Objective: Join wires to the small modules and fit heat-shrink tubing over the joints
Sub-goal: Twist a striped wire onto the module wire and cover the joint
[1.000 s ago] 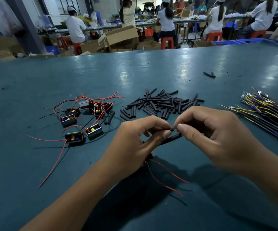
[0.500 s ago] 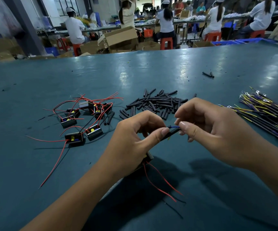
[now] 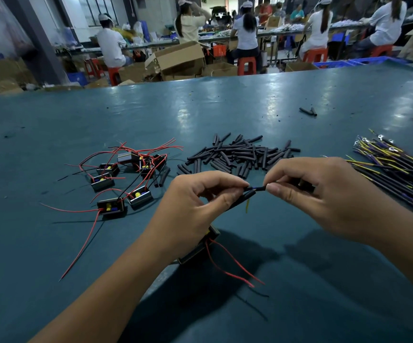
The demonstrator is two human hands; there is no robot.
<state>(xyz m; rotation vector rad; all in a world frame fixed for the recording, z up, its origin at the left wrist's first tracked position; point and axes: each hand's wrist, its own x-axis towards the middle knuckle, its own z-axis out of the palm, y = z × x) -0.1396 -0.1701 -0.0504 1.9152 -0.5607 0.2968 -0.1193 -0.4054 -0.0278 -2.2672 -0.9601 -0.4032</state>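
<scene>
Table (image 3: 52,243): cluster of small modules (image 3: 123,184) with trailing leads lies left of centre. Loose pile of heat-shrink tubing pieces (image 3: 240,154) sits just right of the cluster, mid-table. Bundle of wires (image 3: 395,169) lies along the right edge. Two stray tubing pieces (image 3: 308,111) lie farther back, well apart from the pile. Left hand (image 3: 190,209) and right hand (image 3: 324,194) meet above the table, nearer than the pile; one module (image 3: 200,246) sits under the left hand. Cardboard boxes (image 3: 178,58) and seated workers (image 3: 246,33) lie beyond the table's far edge.
</scene>
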